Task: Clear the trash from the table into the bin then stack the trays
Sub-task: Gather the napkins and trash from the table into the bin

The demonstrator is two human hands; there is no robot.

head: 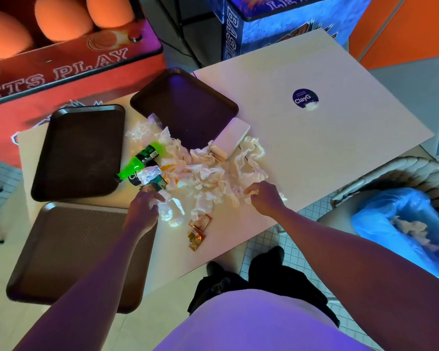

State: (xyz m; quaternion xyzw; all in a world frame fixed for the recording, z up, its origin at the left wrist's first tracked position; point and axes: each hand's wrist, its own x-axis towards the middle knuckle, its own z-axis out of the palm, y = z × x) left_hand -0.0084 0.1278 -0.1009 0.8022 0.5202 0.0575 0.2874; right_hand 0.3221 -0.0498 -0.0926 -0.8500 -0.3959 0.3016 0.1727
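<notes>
A heap of crumpled white napkins (208, 173) covers the middle of the white table (327, 138). A green bottle (140, 160), a white box (232, 138) and two sauce packets (197, 231) lie in and around it. Three brown trays lie separately: one at the back (185, 105), one at the left (79, 150), one at the near left (69, 249). My left hand (143, 210) is closed on a crumpled napkin at the heap's near-left edge. My right hand (264, 196) pinches a napkin at the heap's near-right edge. The bin with a blue liner (390, 224) stands to the right, holding some napkins.
A red arcade game cabinet (61, 72) stands behind the table at the left and a blue one (276, 24) at the back. A woven chair (403, 171) is beside the bin. A round sticker (305, 98) is on the table's right half.
</notes>
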